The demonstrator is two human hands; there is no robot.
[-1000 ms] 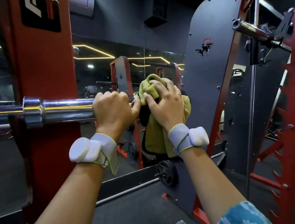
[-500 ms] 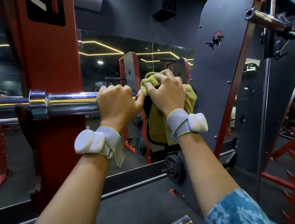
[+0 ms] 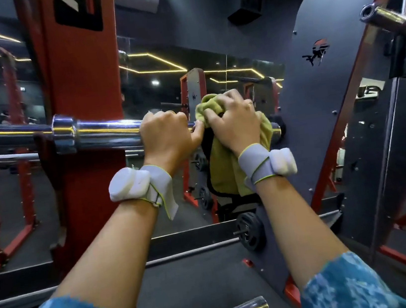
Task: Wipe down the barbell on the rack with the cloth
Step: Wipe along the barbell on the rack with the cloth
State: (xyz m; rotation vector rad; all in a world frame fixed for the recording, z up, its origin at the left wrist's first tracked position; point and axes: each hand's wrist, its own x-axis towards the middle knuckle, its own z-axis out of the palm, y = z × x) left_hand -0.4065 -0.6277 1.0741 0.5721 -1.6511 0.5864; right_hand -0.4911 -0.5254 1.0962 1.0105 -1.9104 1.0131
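In the head view, the chrome barbell was seen lying across the red rack upright, its sleeve clenched in the left hand. The green cloth was bunched over the sleeve just beside it and grasped there by the right hand, its tail hanging below. A black plaque on the upright bore a cropped white mark. A red-and-black figure logo was shown on the dark panel. No words could be read on either.

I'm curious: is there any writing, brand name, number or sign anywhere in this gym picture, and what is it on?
No word or number can be read here.
On the black plate of the red upright: a white mark, cut off by the picture's top edge, not legible as letters.
On the dark side panel: a small red and black emblem, no letters to be made out.
On the wrist bands: no print shows.
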